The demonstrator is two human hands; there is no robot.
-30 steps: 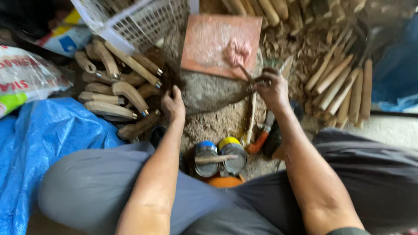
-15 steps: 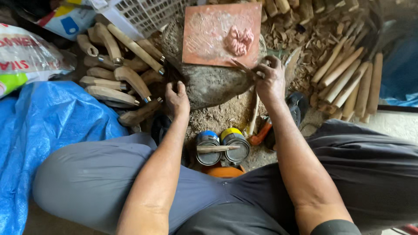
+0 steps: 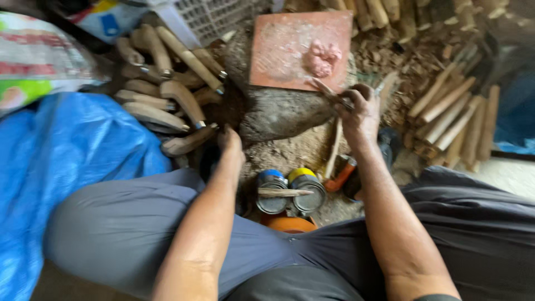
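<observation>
My right hand point(image 3: 361, 111) is shut on a thin pointed tool point(image 3: 327, 91) at the near right corner of a red tile point(image 3: 284, 53). The tile lies on a grey stone point(image 3: 278, 114) and carries a pink lump point(image 3: 321, 57). My left hand point(image 3: 230, 144) reaches down beside the stone, next to a pile of curved wooden handles point(image 3: 167, 97). Its fingers are hidden, and the nearest handle point(image 3: 186, 142) lies right at its fingertips. Whether it grips anything I cannot tell.
Two small cans point(image 3: 290, 189) stand between my knees with a wooden stick point(image 3: 284, 192) across them, and an orange-handled tool point(image 3: 341, 175) lies beside them. Straight wooden sticks point(image 3: 451, 111) are heaped at the right. A blue tarp point(image 3: 67, 161), a printed sack point(image 3: 39, 56) and a white basket point(image 3: 217, 17) lie at the left and back.
The view has shifted lower and a little right. My right hand has stayed at the tile's corner with the tool, and my left hand has stayed by the handles.
</observation>
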